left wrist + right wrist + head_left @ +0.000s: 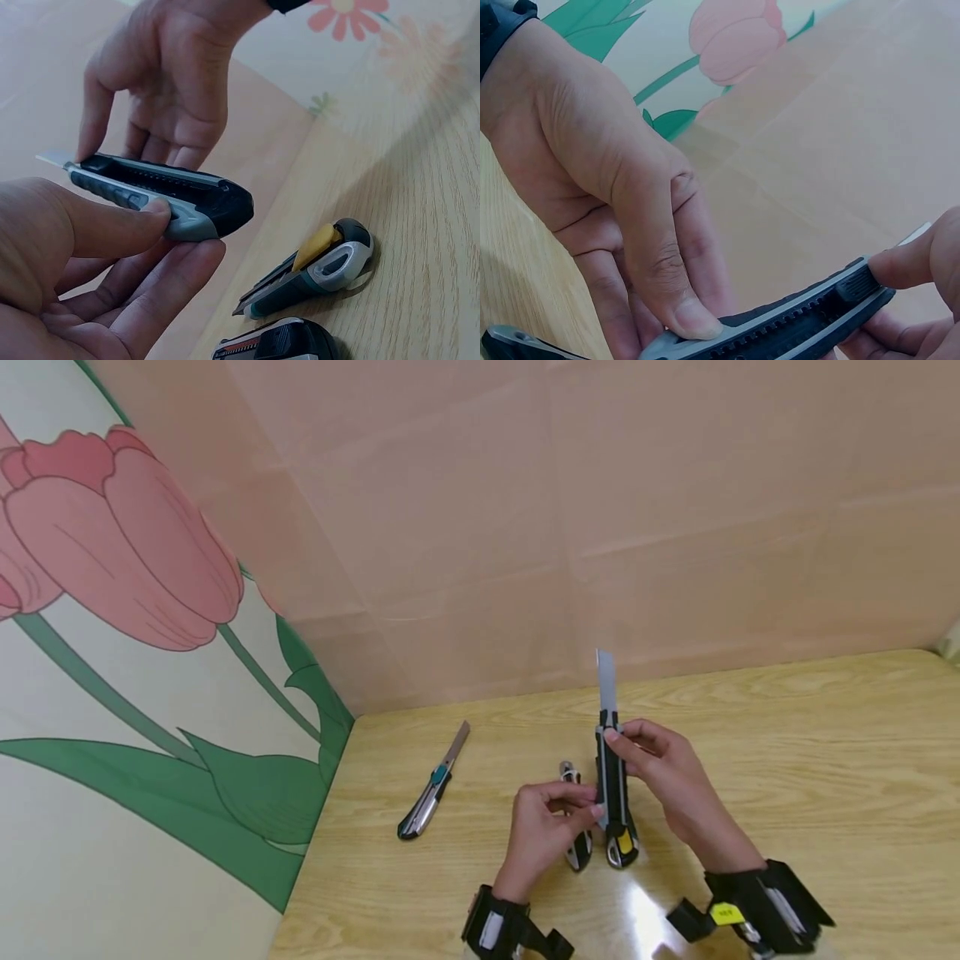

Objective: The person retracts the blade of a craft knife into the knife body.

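Observation:
A black and grey utility knife [613, 785] is held up over the table between both hands, its blade extended and pointing away. The left hand [547, 831] pinches the rear part of its handle between thumb and fingers. Close to the blade end, the right hand [667, 772] grips the front of the handle, its thumb at the black slider [857, 285]. Underneath lie two more utility knives: one with a yellow part [316, 249] near its rear, and a black and silver one [281, 342] beside it. The held knife partly covers both in the head view.
A silver and black utility knife with a teal slider [433, 789] lies to the left on the wooden table [360, 868], its blade out. Behind the table hangs a pinkish cloth [480, 543]. A tulip-patterned panel [150, 635] stands along the left edge.

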A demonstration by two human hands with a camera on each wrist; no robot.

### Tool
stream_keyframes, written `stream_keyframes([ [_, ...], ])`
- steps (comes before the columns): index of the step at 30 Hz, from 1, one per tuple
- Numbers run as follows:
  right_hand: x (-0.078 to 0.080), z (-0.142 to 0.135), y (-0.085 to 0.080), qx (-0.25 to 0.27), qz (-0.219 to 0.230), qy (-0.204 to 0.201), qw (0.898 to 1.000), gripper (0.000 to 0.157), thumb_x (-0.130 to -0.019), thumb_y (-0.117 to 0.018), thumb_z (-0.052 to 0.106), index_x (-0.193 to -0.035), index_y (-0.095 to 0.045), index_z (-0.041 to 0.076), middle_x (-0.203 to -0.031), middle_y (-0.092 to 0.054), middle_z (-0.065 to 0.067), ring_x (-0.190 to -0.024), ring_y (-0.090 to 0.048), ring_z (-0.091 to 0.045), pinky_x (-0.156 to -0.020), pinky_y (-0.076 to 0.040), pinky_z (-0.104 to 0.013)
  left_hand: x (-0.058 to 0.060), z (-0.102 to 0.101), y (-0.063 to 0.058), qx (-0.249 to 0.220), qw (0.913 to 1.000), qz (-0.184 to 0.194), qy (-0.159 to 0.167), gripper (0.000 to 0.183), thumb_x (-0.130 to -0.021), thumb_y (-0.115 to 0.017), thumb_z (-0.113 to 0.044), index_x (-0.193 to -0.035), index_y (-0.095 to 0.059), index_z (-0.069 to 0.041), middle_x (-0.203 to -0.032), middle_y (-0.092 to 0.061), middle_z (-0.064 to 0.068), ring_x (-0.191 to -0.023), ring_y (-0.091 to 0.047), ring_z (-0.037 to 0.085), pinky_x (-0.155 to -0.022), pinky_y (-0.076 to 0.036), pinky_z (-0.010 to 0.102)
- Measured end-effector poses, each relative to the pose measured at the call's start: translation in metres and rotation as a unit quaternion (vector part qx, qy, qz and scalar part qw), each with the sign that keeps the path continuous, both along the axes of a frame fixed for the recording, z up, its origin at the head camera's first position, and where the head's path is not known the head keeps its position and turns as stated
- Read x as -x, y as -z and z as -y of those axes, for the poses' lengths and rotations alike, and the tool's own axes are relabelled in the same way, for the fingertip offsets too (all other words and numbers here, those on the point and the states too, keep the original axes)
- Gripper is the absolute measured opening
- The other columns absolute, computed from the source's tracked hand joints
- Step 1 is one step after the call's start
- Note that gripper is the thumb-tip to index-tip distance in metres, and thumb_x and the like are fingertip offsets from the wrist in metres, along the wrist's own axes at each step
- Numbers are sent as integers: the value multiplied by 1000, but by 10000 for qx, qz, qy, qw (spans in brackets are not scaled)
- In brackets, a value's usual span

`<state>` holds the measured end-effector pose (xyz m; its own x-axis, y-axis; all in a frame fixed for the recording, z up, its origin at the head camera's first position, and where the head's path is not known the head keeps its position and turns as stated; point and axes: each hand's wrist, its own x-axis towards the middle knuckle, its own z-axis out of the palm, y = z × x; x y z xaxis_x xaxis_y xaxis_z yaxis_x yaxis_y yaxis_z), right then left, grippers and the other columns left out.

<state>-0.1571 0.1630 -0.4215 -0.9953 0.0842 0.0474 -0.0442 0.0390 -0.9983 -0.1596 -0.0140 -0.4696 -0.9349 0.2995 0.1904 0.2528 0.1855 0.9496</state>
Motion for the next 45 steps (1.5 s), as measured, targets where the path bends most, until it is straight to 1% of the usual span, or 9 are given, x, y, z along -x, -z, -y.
stream_keyframes([
  [4, -1, -2, 0, -49, 3, -87, 10000, 40, -96, -62, 31, -107, -57, -7, -90, -69, 10, -80, -65, -6, -72, -56, -22, 0, 0, 5, -6, 9999, 123, 2, 15, -77, -82, -8, -92, -79, -12, -82, -76, 1, -70, -68, 7, -61, -58, 19],
  [11, -2, -4, -2, -33, -6, -192, 9998, 35, -98, -61, 26, -108, -56, -8, -93, -68, 8, -82, -64, -7, -74, -55, -24, 0, -2, 2, -19, 9998, 199, 40, 15, -78, -81, -6, -92, -79, -11, -82, -75, 2, -69, -68, 8, -61, -58, 20],
  [17, -3, 1, -5, -432, 109, -96, 9990, 39, -97, -62, 29, -113, -57, -6, -107, -59, -6, -87, -61, -10, -79, -51, -28, 1, -2, 0, -173, 9992, 349, 78, 18, -79, -80, -5, -95, -79, -11, -85, -76, 3, -72, -69, 9, -63, -59, 20],
  [20, -4, 3, -7, -529, 89, -79, 9985, 40, -97, -61, 30, -114, -57, -6, -109, -57, -10, -87, -61, -10, -80, -51, -30, 1, 0, -1, -243, 9989, 394, 94, 18, -79, -80, -5, -96, -78, -11, -84, -75, 2, -73, -69, 10, -62, -59, 20],
  [28, -4, 0, -10, -400, 32, -215, 9990, 42, -96, -63, 31, -115, -57, -6, -100, -63, -2, -85, -62, -9, -77, -53, -26, 2, 3, -3, -336, 9984, 445, 125, 17, -80, -79, -6, -97, -78, -11, -85, -75, 2, -74, -69, 9, -64, -59, 21],
  [34, -2, -2, -7, -451, 304, -229, 9983, 50, -95, -61, 40, -116, -58, -5, -93, -70, 6, -85, -65, -8, -77, -54, -23, 3, 4, -5, -401, 9976, 538, 146, 17, -80, -79, -5, -97, -78, -10, -86, -75, 2, -73, -69, 10, -63, -60, 23],
  [37, -1, -1, -3, -417, 330, -230, 9983, 51, -95, -60, 41, -114, -59, -6, -91, -70, 6, -84, -65, -9, -77, -54, -23, 3, 3, -5, -443, 9974, 553, 145, 17, -80, -78, -4, -97, -78, -9, -86, -75, 4, -72, -69, 11, -61, -60, 23],
  [40, -1, 0, 0, -422, 214, -194, 9987, 48, -96, -60, 40, -113, -58, -5, -91, -69, 6, -85, -63, -9, -77, -54, -24, 3, 3, -5, -466, 9973, 561, 131, 18, -80, -78, -3, -97, -78, -8, -86, -75, 5, -71, -69, 11, -60, -60, 23],
  [45, 1, 0, 2, -523, 111, -203, 9984, 46, -97, -58, 38, -116, -58, -5, -93, -67, 4, -86, -61, -9, -77, -53, -28, 4, 4, -3, -366, 9979, 534, 95, 17, -80, -78, -4, -96, -78, -8, -86, -75, 6, -72, -69, 12, -61, -60, 21],
])
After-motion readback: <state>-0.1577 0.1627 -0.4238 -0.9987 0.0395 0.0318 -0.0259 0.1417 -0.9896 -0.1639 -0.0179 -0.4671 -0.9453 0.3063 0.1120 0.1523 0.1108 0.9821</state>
